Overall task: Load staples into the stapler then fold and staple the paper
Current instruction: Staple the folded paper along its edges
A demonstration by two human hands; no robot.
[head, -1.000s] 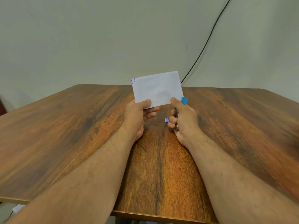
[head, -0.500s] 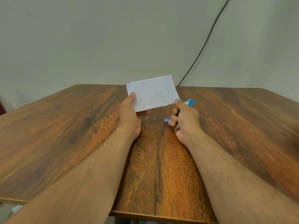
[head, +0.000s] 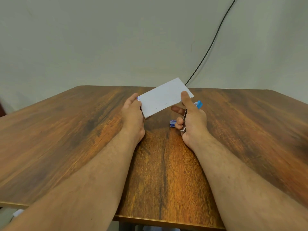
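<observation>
Left hand (head: 133, 114): grip closed on the left end of the folded white sheet of paper (head: 164, 98), thumb along the near-left edge beside a small blue pen mark at the corner, remaining fingers hidden behind the sheet.

Folded white sheet of paper: held above the brown wood-grain worktop (head: 66, 130), tilted, right end higher and farther than left; faint row of short dashes visible along the lower part of the near face.

Right hand (head: 191, 120): thumb extended upward, tip pressed on the right end of the sheet; index finger reaching out under the sheet; lower fingers curled, grip clamped round the small metal stapler with blue plastic end (head: 191, 112). Contact between index finger and underside of the sheet: cannot tell.

Small metal stapler with blue plastic end: lying in the right palm, blue end projecting past the thumb just beside the sheet's right edge, silver metal body showing between the curled fingers and the palm. Open or closed around the paper edge: cannot tell.

Small blue-and-white staple box (head: 173, 123): resting on the worktop, just left of the right hand's curled fingers, below the sheet.

Black cable (head: 215, 37): running diagonally down the pale wall behind the worktop, lower end hidden behind the sheet's far corner.

Both bare forearms: reaching in from the near edge of the worktop.
</observation>
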